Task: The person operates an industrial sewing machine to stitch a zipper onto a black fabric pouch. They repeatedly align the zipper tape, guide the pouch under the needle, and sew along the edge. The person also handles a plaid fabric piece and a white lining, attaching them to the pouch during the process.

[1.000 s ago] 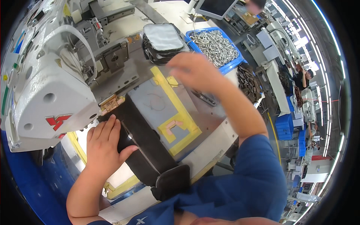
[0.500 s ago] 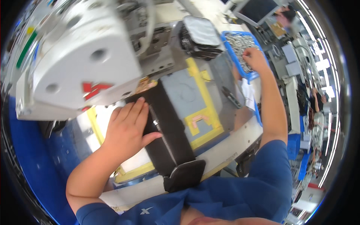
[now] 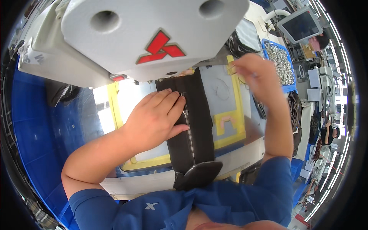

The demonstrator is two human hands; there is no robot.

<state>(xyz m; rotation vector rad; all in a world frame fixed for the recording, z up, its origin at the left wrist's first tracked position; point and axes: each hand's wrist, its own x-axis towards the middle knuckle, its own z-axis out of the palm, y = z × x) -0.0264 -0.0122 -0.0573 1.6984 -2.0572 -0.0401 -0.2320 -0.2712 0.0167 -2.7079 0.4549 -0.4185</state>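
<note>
A black fabric piece (image 3: 199,115) with a silver zipper (image 3: 189,134) running along it lies across the work plate, in front of the white sewing machine head (image 3: 126,38). My left hand (image 3: 157,119) lies flat on the fabric beside the zipper, fingers stretched and thumb apart, near the metal zipper slider (image 3: 186,112). At the near end, a rounded black flap (image 3: 203,173) folds over the fabric. To the right, my right hand (image 3: 258,76) is raised over the plate's yellow-taped edge, blurred, its fingertips pinched together. What they hold is too small and smeared to make out.
A blue tray (image 3: 293,89) full of small silver metal parts stands at the right, behind my right hand. Beside it are a stack of black pieces (image 3: 237,48) and a monitor (image 3: 299,26). Yellow tape (image 3: 230,142) frames the plate. Other people work farther right.
My right hand has left the tray of metal parts and moved left toward the fabric. My left hand stays on the fabric. The whole view has shifted and turned.
</note>
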